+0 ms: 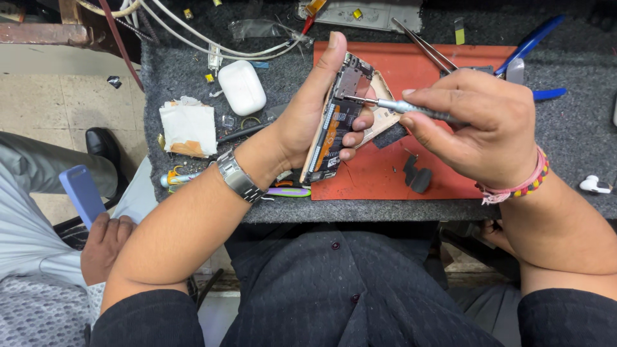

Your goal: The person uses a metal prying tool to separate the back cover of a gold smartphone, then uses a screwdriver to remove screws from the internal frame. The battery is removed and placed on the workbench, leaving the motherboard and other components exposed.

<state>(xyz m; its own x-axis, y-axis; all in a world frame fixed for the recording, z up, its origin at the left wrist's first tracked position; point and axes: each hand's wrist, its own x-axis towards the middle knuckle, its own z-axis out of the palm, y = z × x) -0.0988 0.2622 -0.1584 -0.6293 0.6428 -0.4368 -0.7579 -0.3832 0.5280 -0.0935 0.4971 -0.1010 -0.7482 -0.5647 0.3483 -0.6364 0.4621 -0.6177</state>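
Gripping the opened phone (334, 122), the left hand (302, 122) steadies it while right-hand (488, 128) fingers pinch a screwdriver (411, 109).

Orange-red mat (385, 177) over dark grey speckled felt on the bench (572, 128); white earbud case (242, 87), white folded tissue (188, 127) with a tan edge, white cables (193, 38), blue-handled pliers (533, 42). Opened phone (337, 122) in pale gold frame, with black, silvery and orange insides; silver-grey screwdriver (411, 108); silver watch (239, 175) by the left of the two hands, pink, red and yellow beaded bracelet (524, 183) by the right. Black buttoned shirt (334, 283); blue phone (82, 193) in a neighbour's hand (103, 244).
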